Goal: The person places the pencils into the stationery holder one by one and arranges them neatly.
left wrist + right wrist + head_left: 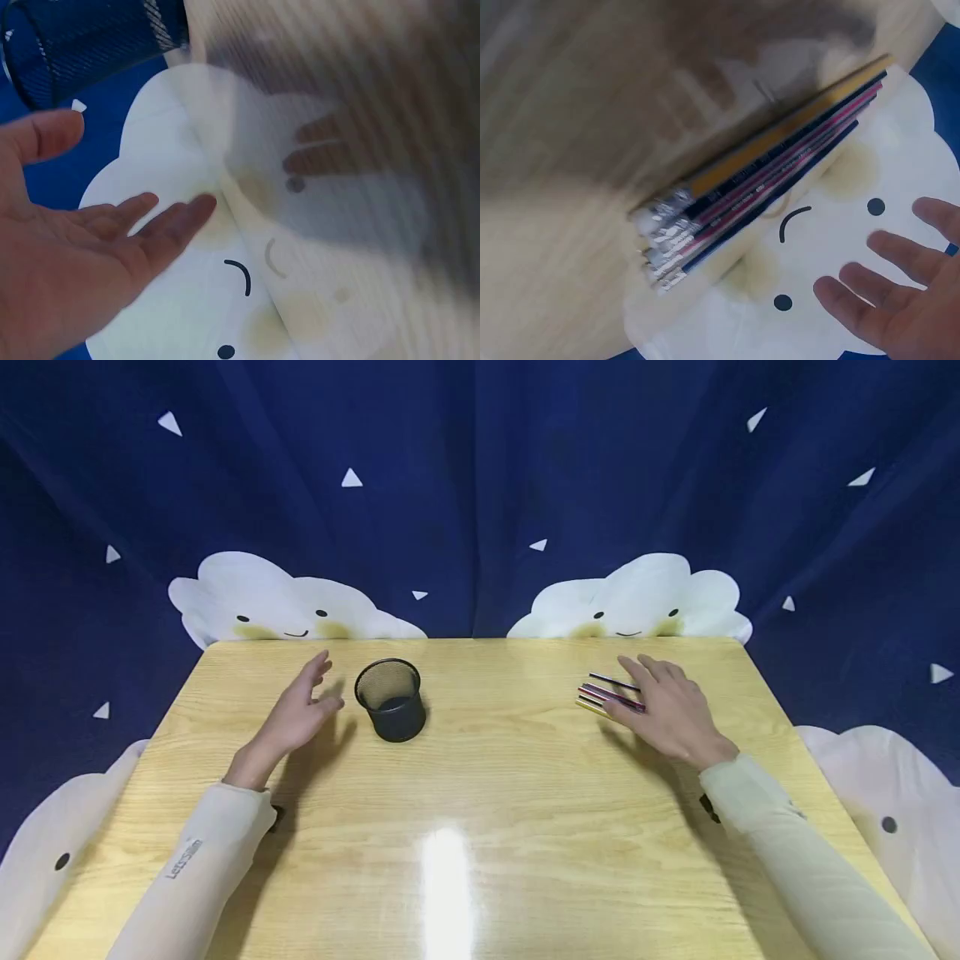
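Several pencils (597, 695) lie side by side on the right half of the table; one dark pencil sits slightly apart at the back. In the right wrist view these pencils (772, 169) are yellow, dark blue and pinkish, with silvery ends. Above them hovers my right hand (670, 710), fingers spread, holding nothing; it hides part of them in the head view. A black mesh pen holder (399, 720) stands upright left of centre, its opening up. My left hand (295, 714) is held just left of the holder, apart from it, fingers loosely extended and holding nothing.
The light wooden table (480, 777) ends at a dark blue curtain (450, 485) printed with white clouds and triangles. A bright glare patch (447, 893) lies near the table's front. Both forearms, in light sleeves (202, 860), reach in from the front.
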